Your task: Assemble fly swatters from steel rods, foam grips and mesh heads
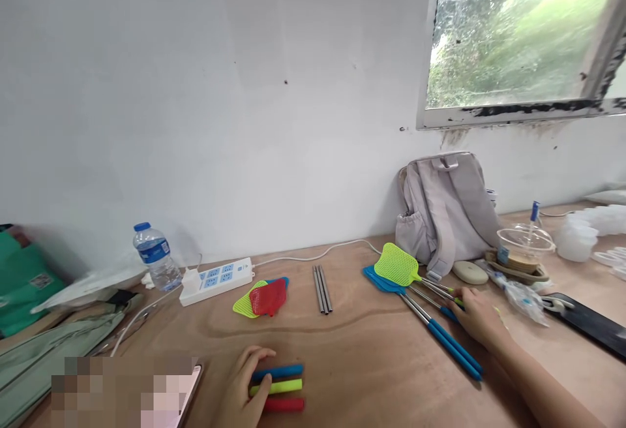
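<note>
My left hand [247,385] rests at the front of the table, fingers curved and apart, thumb against the yellow-green handle tube [278,386]. A blue handle tube [281,372] and a red handle tube [286,404] lie beside it. At the right, my right hand [476,317] is closed over the handle of a green fly swatter [397,265], partly hidden by the fingers. Under its head lie blue fly swatters [384,279] with metal rods and blue handles [454,350]. Loose red [268,297] and yellow-green [248,299] swatter heads overlap near the middle, by several thin metal rods [322,290].
A white power strip [220,278] and a water bottle [157,258] stand at the back left. A phone [188,395] lies front left. A grey backpack [445,213] leans on the wall. A plastic cup [525,245] and a black tablet-like slab [591,327] are at the right.
</note>
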`<action>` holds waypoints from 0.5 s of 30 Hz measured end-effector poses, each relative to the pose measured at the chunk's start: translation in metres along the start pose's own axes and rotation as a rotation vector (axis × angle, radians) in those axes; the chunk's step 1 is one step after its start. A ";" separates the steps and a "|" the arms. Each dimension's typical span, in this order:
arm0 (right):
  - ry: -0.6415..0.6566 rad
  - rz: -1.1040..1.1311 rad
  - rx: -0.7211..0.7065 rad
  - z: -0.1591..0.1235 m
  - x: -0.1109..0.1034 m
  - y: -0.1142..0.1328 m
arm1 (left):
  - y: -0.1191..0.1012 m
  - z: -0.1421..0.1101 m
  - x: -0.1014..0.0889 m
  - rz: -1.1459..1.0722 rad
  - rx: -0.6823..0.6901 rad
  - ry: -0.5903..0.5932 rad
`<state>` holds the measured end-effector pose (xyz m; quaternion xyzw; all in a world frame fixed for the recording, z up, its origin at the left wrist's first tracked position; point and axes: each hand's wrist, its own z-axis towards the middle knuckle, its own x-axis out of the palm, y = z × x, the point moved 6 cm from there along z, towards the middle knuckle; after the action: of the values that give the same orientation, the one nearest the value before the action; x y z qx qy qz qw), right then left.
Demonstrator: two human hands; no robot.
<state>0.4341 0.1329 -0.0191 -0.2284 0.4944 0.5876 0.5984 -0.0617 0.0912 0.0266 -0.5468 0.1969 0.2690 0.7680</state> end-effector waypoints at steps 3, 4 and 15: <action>-0.097 0.097 -0.094 0.000 -0.021 0.017 | -0.003 -0.002 -0.006 -0.049 -0.014 -0.067; -0.140 0.166 -0.131 -0.002 -0.031 0.027 | -0.005 -0.003 -0.007 -0.083 -0.019 -0.098; 0.371 1.562 0.067 -0.078 -0.038 0.203 | -0.122 -0.013 0.056 -0.128 -0.021 0.456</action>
<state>0.2274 0.0892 0.0446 0.1075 0.6204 0.7737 -0.0710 0.0579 0.0584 0.0786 -0.6127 0.3272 0.0915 0.7135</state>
